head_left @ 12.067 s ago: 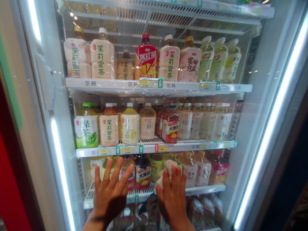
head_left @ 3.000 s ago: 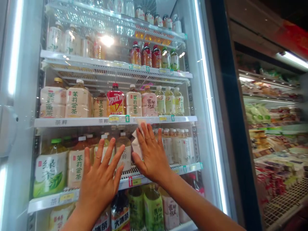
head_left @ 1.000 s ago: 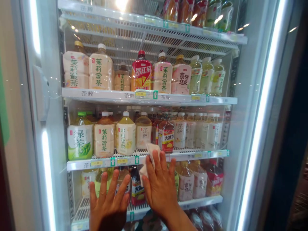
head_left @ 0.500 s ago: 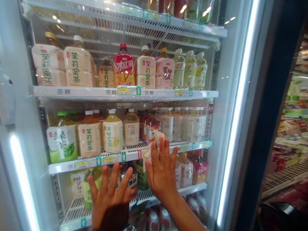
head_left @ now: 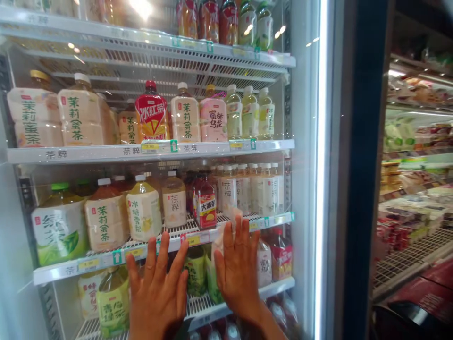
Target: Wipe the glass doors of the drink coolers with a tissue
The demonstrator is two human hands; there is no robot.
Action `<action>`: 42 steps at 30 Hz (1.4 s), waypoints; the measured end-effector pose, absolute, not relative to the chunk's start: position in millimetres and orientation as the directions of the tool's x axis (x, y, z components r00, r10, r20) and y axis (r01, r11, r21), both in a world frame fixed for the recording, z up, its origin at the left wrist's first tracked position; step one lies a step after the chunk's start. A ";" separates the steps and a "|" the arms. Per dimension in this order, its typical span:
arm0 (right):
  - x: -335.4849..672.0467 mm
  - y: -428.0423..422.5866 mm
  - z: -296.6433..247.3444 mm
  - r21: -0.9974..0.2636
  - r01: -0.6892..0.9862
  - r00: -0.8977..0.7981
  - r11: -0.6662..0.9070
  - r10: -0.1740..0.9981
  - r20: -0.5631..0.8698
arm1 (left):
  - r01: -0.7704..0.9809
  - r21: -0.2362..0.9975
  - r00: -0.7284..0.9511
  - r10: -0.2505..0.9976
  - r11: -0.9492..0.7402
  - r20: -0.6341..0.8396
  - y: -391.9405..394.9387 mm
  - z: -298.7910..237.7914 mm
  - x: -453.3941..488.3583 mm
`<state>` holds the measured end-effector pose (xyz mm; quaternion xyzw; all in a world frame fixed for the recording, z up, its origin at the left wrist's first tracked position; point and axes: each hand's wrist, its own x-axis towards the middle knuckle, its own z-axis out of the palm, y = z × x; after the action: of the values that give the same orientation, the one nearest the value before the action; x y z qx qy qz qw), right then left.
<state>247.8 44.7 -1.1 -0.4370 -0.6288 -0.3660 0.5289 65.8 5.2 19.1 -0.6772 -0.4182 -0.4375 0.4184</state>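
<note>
A: Hands, quick. Left?
B: The left hand has its fingers spread wide, palm toward the glass door, nothing visible in it. Whether the palm touches, can't tell.
A: Right?
B: The right hand sits at 3 o'clock from the left, fingers straight and a bit closer together, thumb off to the side. It's flat over a pale cloth, not clamped round it.
A: Where's the cloth, exactly?
B: Under that hand at the glass, peeking out at 11 and 12 o'clock (top edge blurry).
A: Stuff behind?
B: Drinks on wire shelves. Red bottle at 11 o'clock from the right hand, red-capped bottle at 3. From the left hand: green-capped bottle at 10, green tea bottle between 8 and 9, upright one shelf lower.
A: Edges?
B: Light strip runs vertically right of the drinks; neighbouring shelves with packs at 3 to 4 o'clock of the view.
</note>
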 end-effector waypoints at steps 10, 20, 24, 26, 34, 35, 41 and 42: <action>289.3 55.9 14.5 -0.116 0.956 0.055 0.270 0.223 0.973 | 0.929 -0.194 0.259 0.177 -0.316 0.950 8.1 17.7 67.9; 308.7 68.5 -1.0 -0.131 0.944 0.080 0.304 0.175 0.981 | 0.923 -0.215 0.275 0.157 -0.320 0.948 10.4 16.2 65.2; 302.3 65.9 9.1 -0.169 0.931 0.124 0.323 0.156 0.980 | 0.916 -0.213 0.275 0.145 -0.340 0.951 10.4 15.4 63.7; 287.1 58.0 -12.9 -0.064 0.944 0.011 0.323 0.162 0.987 | 0.912 -0.215 0.282 0.154 -0.348 0.947 9.4 15.0 63.6; 265.6 59.6 49.6 -0.012 0.942 -0.029 0.336 0.117 0.993 | 0.917 -0.239 0.298 0.152 -0.321 0.942 -3.5 20.5 43.3; 259.9 58.2 54.9 0.007 0.940 -0.047 0.341 0.110 0.993 | 0.925 -0.220 0.275 0.148 -0.310 0.950 -5.8 22.0 36.7; 220.0 41.0 26.6 0.511 0.772 -0.563 0.377 0.034 0.826 | 0.954 -0.128 0.169 0.134 -0.270 0.976 -20.0 29.5 -7.3; 215.2 40.8 33.2 0.524 0.765 -0.576 0.373 0.032 0.817 | 0.955 -0.126 0.167 0.135 -0.267 0.977 -21.9 30.7 -13.4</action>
<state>215.2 40.8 33.2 -0.2694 -0.7397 -0.4906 0.3736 -13.4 -21.9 30.7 -0.6339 -0.4298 -0.4816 0.4260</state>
